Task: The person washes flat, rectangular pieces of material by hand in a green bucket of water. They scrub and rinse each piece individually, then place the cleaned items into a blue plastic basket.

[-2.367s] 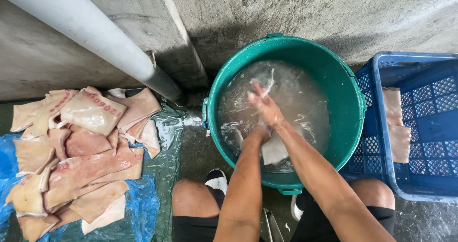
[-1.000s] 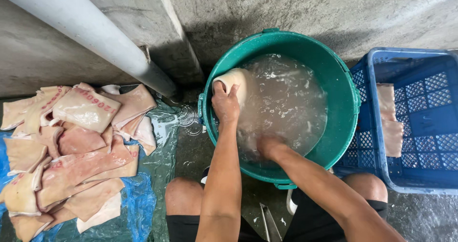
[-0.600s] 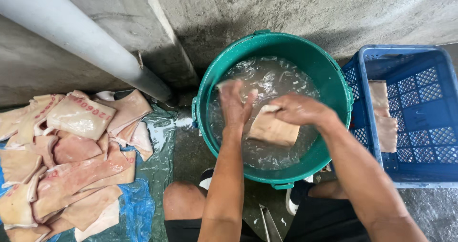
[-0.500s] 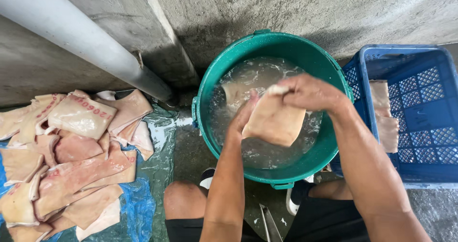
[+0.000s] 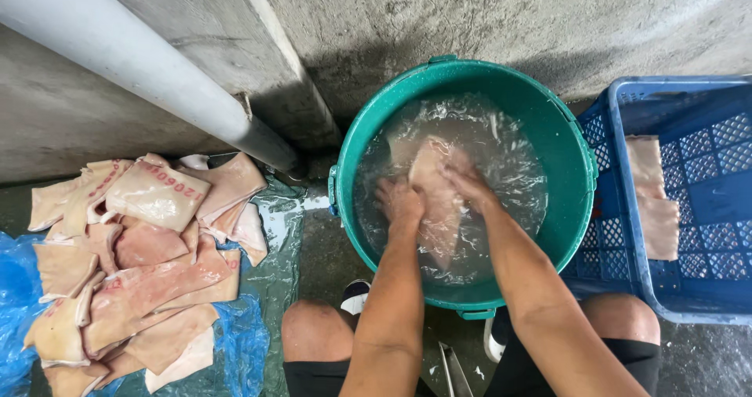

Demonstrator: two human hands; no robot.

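A green tub [image 5: 576,158] of cloudy water stood on the concrete floor between a heap of pale meat slabs [image 5: 133,256] on blue plastic sheet [image 5: 243,346] and a blue crate [image 5: 689,209]. Both the left hand [image 5: 401,201] and right hand [image 5: 468,182] were under the water, fingers closed on a pale slab [image 5: 435,197] at the tub's middle.
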